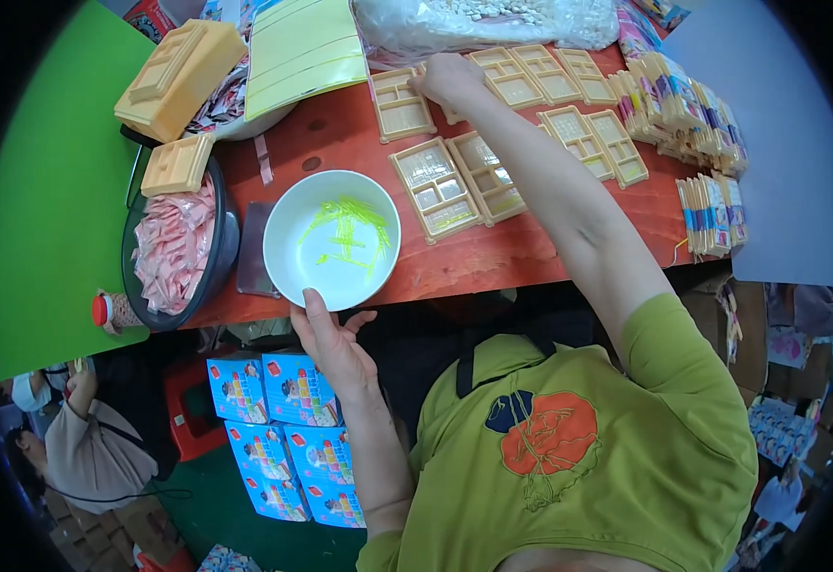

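The half-open left hand (338, 351) touches a white bowl (291, 246), pink packets (174, 253) leftward; the curled right hand (453, 82), hold unclear, blocks compartment trays (402, 107).

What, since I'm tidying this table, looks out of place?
One cream divided tray perches over the far edge of the black tub of pink packets; that looks odd because most similar trays lie on the red table.

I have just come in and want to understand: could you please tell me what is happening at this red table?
A person's left hand is at the near edge of a white bowl, where thin yellow-green pieces lie. The right hand is stretched across the red table, among cream compartment trays; whether it grips anything is unclear. To the left, a dark basin holds pink packets.
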A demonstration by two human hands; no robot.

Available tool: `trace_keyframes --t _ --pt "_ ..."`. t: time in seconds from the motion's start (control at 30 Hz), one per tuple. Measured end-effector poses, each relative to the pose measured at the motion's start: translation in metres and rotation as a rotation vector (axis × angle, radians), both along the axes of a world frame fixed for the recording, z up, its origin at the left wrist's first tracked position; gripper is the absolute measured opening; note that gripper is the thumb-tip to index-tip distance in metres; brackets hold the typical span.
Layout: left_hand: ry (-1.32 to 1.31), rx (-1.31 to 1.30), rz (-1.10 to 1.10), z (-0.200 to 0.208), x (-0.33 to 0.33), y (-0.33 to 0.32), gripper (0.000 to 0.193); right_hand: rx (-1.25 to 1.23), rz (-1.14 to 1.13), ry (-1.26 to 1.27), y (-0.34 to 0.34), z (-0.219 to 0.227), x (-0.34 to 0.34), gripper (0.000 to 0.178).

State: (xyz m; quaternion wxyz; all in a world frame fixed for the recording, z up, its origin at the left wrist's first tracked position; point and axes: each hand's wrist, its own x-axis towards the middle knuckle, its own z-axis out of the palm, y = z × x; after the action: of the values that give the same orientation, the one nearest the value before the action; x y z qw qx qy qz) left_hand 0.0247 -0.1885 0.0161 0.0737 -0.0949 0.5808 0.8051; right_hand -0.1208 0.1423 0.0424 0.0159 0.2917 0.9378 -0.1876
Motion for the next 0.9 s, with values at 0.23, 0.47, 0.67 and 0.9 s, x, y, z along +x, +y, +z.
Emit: trace_keyframes --t 0.23,0.47,0.67,0.9 --pt "0.000 -0.019 -0.002 -0.001 -0.001 0.000 0.062 0.113 0.016 -0.069 0.004 -0.013 -0.029 0.039" --pt "-0.003 -0.013 -0.006 -0.004 -0.002 -0.002 0.062 0.058 0.105 -0.057 0.026 -0.015 -0.043 0.054" --pt "-0.024 -0.009 -0.004 -0.009 -0.002 -0.004 0.063 -0.052 0.390 0.153 0.029 0.020 -0.015 0.044" --pt "-0.010 -0.024 0.018 -0.006 -0.001 -0.004 0.064 0.262 0.782 -0.093 0.049 0.058 0.009 0.021"
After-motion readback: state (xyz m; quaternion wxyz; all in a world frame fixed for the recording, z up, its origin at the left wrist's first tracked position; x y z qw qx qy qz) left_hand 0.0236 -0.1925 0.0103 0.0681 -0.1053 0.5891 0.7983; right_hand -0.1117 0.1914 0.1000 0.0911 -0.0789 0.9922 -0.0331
